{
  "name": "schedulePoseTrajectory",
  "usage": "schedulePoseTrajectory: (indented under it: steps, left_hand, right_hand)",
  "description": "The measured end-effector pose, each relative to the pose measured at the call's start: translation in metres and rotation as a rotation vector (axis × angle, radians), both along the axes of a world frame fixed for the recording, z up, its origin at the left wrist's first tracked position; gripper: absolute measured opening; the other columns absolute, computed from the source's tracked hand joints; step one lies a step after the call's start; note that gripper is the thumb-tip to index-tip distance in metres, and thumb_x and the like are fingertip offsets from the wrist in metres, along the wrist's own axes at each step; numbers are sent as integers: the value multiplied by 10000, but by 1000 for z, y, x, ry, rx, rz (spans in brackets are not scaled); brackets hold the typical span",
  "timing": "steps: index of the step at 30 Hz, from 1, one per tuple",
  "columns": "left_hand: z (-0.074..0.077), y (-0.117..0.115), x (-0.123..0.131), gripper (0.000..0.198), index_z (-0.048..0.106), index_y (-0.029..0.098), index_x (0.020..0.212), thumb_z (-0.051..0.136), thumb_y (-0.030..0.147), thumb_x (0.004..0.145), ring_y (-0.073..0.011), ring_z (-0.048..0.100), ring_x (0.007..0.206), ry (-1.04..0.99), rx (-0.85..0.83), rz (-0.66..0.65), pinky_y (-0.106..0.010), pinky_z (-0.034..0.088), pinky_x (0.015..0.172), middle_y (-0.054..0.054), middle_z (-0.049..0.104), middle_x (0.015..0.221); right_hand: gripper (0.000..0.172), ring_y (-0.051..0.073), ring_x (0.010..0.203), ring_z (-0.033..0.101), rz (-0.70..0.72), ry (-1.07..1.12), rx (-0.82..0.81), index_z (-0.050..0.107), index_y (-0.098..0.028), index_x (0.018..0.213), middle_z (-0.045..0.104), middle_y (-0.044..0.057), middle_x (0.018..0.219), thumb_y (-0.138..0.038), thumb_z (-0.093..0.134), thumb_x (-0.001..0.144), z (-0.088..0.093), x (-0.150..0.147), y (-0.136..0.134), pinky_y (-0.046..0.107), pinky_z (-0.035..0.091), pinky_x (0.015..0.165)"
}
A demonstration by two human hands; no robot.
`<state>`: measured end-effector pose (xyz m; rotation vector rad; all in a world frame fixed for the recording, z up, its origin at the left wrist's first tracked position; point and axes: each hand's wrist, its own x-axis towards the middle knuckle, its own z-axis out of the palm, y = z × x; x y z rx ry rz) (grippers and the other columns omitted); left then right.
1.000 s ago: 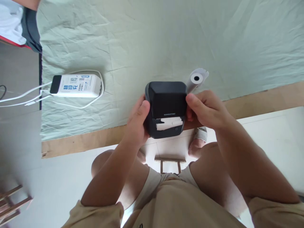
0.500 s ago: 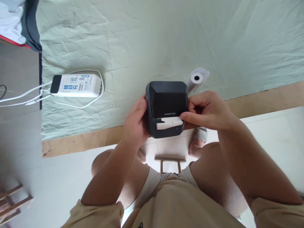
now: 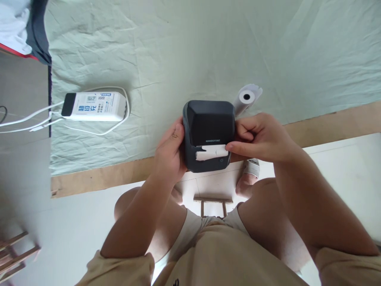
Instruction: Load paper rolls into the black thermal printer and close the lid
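A dark label printer (image 3: 212,123) is held up over the table's front edge, its lid facing me. From its slot sticks out a torn white paper strip (image 3: 210,152), lying across the lower front. My left hand (image 3: 172,153) is closed around the printer's left side, thumb along the edge and the other fingers mostly hidden behind. On the right side, my right hand (image 3: 258,137) has its fingers curled against the casing. Its thumb tip touches the printer at the right end of the strip. Just behind that hand a white paper roll (image 3: 244,99) rests on the cloth.
A pale green cloth (image 3: 166,51) covers the table, with a bare wooden edge (image 3: 101,176) in front. A white power strip (image 3: 95,106) with several cables lies at the left. Clothes (image 3: 18,28) are at the far left. Wooden stools (image 3: 212,200) stand below.
The printer and both hands keep nearly the same pose. The whole view has shifted very slightly.
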<state>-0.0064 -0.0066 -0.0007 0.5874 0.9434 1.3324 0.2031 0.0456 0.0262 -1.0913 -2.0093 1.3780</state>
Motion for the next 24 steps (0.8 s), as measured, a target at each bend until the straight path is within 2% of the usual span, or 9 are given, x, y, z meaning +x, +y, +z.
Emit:
schedulePoseTrajectory:
  steps: [3,6,9,12,15,18,20,24]
  left_hand:
    - [3,2,1,178,753,223,836,692,336,960,-234,777,926,-30,-12,-20,-383,663,927,4,641,678]
    - [4,2,2,160,752,220,826,706,314,948,-193,751,785,-33,-24,-4,-356,669,878,21,625,651]
    - [2,2,1,193,743,225,822,699,348,964,-165,709,692,4,-37,9,-318,657,788,27,619,642]
    - [-1,1,0,217,743,229,832,691,383,975,-170,712,710,52,-27,21,-297,620,732,19,631,661]
    - [-2,1,0,254,728,228,811,697,419,976,-148,681,686,73,-37,33,-254,564,655,19,642,680]
    - [-1,2,0,214,754,225,848,718,404,959,-111,631,635,31,-63,9,-213,532,594,27,675,717]
    - [1,2,1,176,776,227,887,724,385,946,-117,652,656,9,-61,-18,-214,557,612,24,700,735]
    - [4,2,2,152,782,241,936,703,371,945,-203,757,881,-15,-43,-87,-284,632,743,-11,755,823]
  right_hand:
    - [558,58,516,200,-6,1,20,216,-240,616,238,-90,543,-360,728,802,0,0,0,255,183,472]
    - [567,61,518,203,-30,-17,48,223,-241,616,245,-89,542,-369,743,801,2,0,0,256,182,469]
    - [543,63,494,238,-93,14,139,278,-242,604,317,-88,516,-313,788,776,7,0,-4,269,197,459]
    - [463,82,466,416,-279,133,255,359,-257,651,449,-75,528,-296,788,821,13,-4,-12,282,284,449]
    - [405,142,571,656,-500,214,377,394,-277,704,558,-51,560,-329,729,925,17,-11,-20,300,443,492]
    - [368,162,652,721,-590,290,505,418,-281,736,676,-21,654,-311,723,940,17,-17,-21,308,473,497]
    - [330,149,652,714,-571,233,542,441,-271,758,717,-17,726,-259,723,929,17,-20,-20,303,448,503]
    - [197,101,536,582,-420,-183,682,553,-238,770,689,-37,677,-144,671,897,24,-26,-19,292,359,528]
